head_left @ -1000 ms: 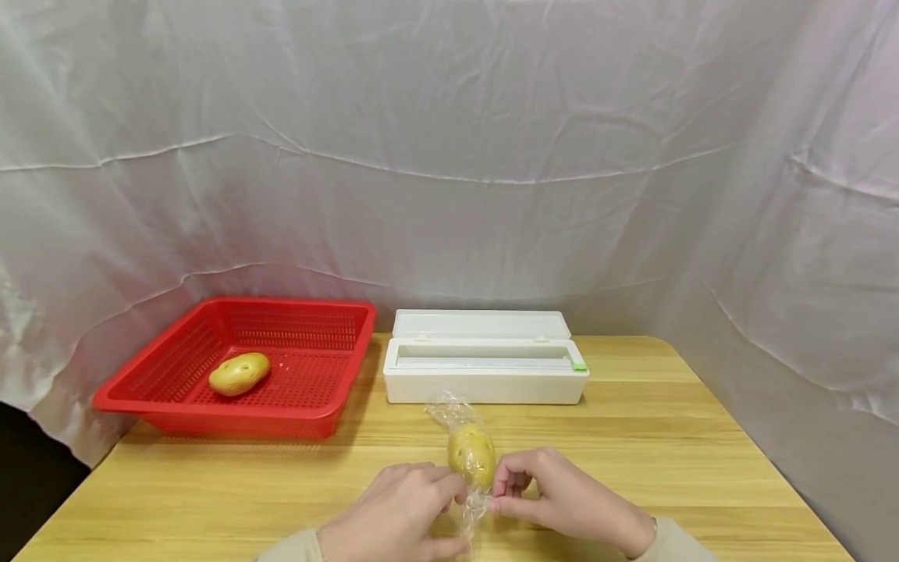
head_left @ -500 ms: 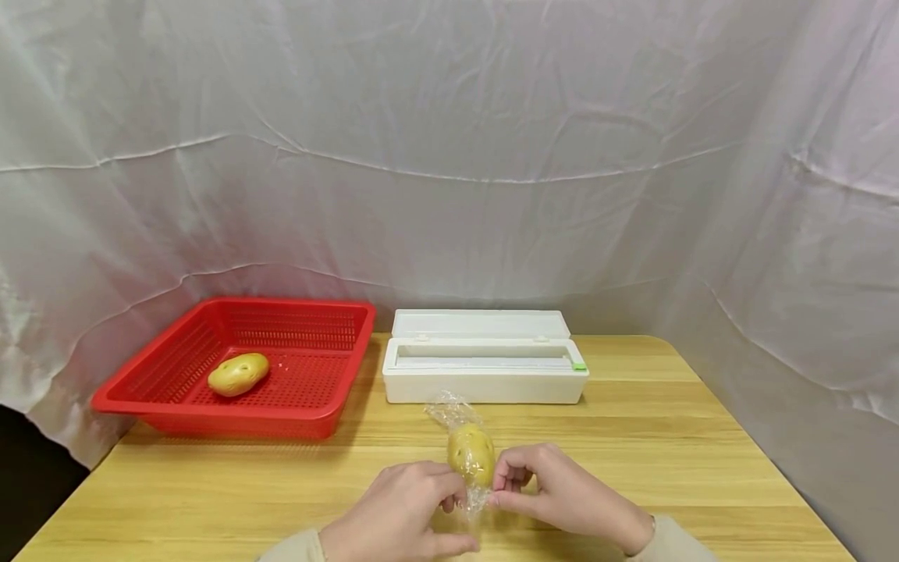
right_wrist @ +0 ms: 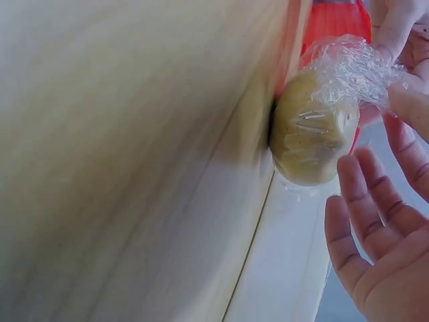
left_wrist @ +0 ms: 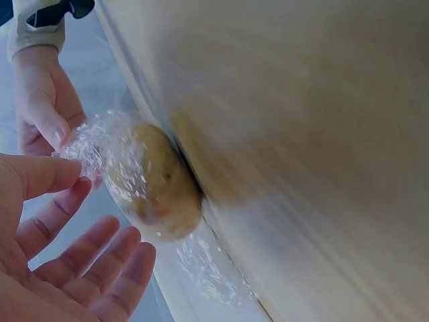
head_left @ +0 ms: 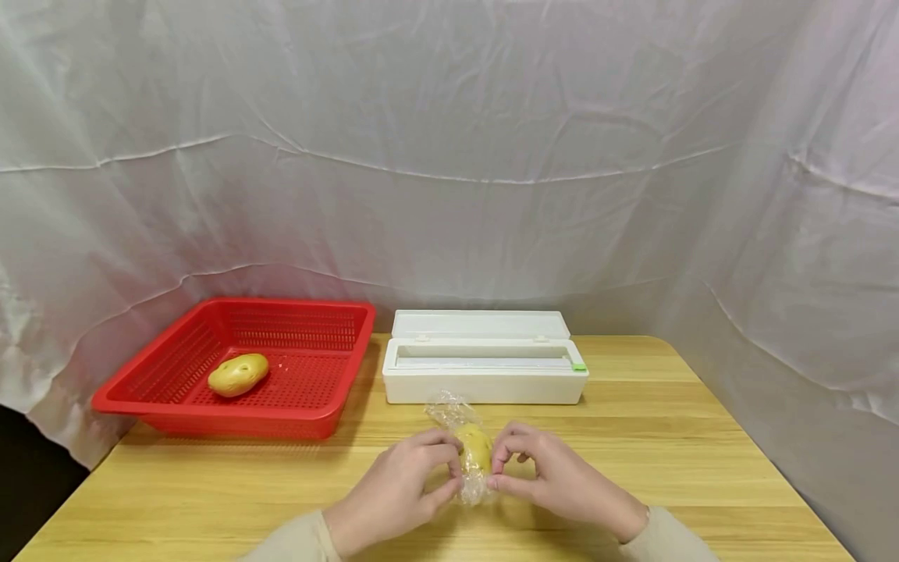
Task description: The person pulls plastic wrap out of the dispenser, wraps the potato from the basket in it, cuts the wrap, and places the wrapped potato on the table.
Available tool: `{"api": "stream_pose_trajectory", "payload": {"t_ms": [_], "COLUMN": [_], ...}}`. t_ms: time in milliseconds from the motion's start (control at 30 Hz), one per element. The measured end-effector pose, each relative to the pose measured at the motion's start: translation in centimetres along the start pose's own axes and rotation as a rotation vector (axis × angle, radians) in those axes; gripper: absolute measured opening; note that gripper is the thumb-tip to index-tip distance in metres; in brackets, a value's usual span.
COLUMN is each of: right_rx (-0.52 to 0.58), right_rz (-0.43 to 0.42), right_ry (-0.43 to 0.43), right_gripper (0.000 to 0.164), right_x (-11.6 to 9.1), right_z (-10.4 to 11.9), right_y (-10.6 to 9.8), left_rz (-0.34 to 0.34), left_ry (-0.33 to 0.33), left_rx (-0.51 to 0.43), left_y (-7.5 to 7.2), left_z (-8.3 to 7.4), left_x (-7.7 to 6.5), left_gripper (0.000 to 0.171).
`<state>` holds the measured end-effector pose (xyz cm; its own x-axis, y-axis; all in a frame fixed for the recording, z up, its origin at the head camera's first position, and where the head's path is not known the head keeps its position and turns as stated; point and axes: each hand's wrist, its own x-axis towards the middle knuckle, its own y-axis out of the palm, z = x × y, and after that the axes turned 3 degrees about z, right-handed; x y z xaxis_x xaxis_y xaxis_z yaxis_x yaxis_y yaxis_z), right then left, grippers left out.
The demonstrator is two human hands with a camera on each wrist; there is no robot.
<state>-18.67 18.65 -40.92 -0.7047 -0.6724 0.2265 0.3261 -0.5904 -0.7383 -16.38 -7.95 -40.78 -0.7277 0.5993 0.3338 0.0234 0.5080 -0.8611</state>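
Observation:
A yellow potato (head_left: 476, 449) lies on the table in clear cling film (head_left: 474, 489), between my two hands. In the head view, my left hand (head_left: 400, 485) is at the potato's left and my right hand (head_left: 555, 478) at its right. Thumb and forefinger of each hand pinch the crumpled film at the potato's near end. The left wrist view shows the film bunched over that end of the potato (left_wrist: 164, 191), the other left fingers spread loosely. In the right wrist view, the remaining right fingers (right_wrist: 375, 201) stand away from the potato (right_wrist: 308, 137). Loose film sticks out at the far end.
Behind the potato stands a white cling film box (head_left: 485, 388) with its lid (head_left: 481, 324) raised. A red plastic basket (head_left: 281, 421) at the left holds another potato (head_left: 239, 375). Grey-white cloth (head_left: 449, 218) hangs behind the wooden table (head_left: 646, 437).
Both hands have moved forward, the left one more, its thumb coming up to the film. The film's near tail, stretched toward me before, is now gathered against the potato.

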Motion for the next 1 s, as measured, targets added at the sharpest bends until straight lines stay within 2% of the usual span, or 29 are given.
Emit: {"api": "stream_pose_trajectory", "payload": {"t_ms": [200, 467, 767, 1000], "right_rx": [-0.020, -0.028, -0.062, -0.104], "right_rz": [-0.026, -0.019, -0.037, -0.065], "right_ry": [0.001, 0.049, 0.050, 0.090], "right_gripper": [0.015, 0.018, 0.019, 0.023], "right_x": [0.8, 1.9, 2.7, 3.1], "right_z": [-0.5, -0.8, -1.2, -1.3], "right_y": [0.0, -0.3, -0.2, 0.0], "left_rz": [0.020, 0.050, 0.012, -0.006], "left_ry": [-0.028, -0.062, -0.050, -0.086], "left_rx": [-0.031, -0.082, -0.098, -0.148], "left_y": [-0.1, 0.0, 0.1, 0.3], "left_z": [1.0, 1.8, 2.1, 2.5], "left_x": [1.0, 2.0, 2.6, 2.9], "left_gripper": [0.010, 0.009, 0.014, 0.019]}}
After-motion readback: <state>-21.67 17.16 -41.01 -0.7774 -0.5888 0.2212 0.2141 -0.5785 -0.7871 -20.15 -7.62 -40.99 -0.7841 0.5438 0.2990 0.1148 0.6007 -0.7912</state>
